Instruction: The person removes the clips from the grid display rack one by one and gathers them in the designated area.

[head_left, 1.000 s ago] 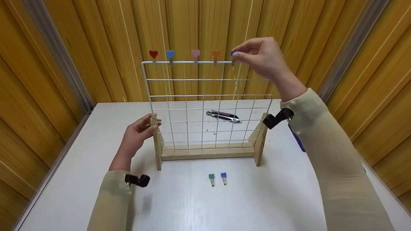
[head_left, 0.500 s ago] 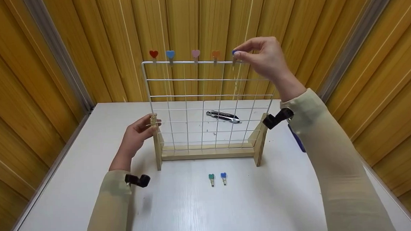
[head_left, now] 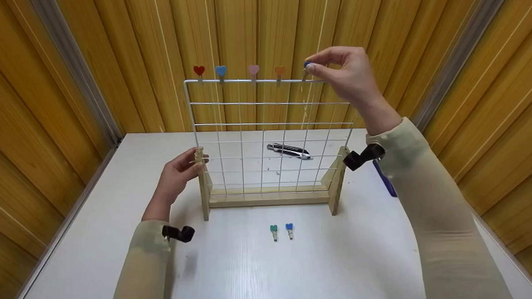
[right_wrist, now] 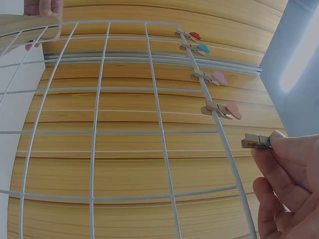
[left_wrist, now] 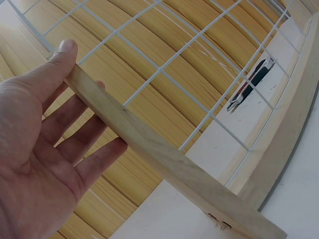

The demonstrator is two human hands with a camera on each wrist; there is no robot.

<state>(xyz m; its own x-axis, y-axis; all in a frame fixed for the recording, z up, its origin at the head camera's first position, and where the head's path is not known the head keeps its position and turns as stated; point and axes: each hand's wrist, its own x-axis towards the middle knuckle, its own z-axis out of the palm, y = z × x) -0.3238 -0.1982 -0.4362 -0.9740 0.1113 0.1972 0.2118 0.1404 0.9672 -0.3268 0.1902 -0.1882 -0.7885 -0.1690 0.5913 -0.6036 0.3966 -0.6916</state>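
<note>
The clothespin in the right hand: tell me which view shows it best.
Right wrist: the clothespin appears large, its wooden body mostly uncovered, its blue end partly hidden by the right hand. The head view shows it small, its blue end also partly covered; the left wrist view lacks it.

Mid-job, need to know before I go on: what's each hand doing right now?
Left hand: holding the wooden stand's left upright.
Right hand: pinching a blue-topped clothespin.

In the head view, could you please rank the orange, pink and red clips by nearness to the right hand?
1. Orange clip, just left of the right hand.
2. Pink clip, farther left.
3. Red clip, leftmost of the three.
</note>
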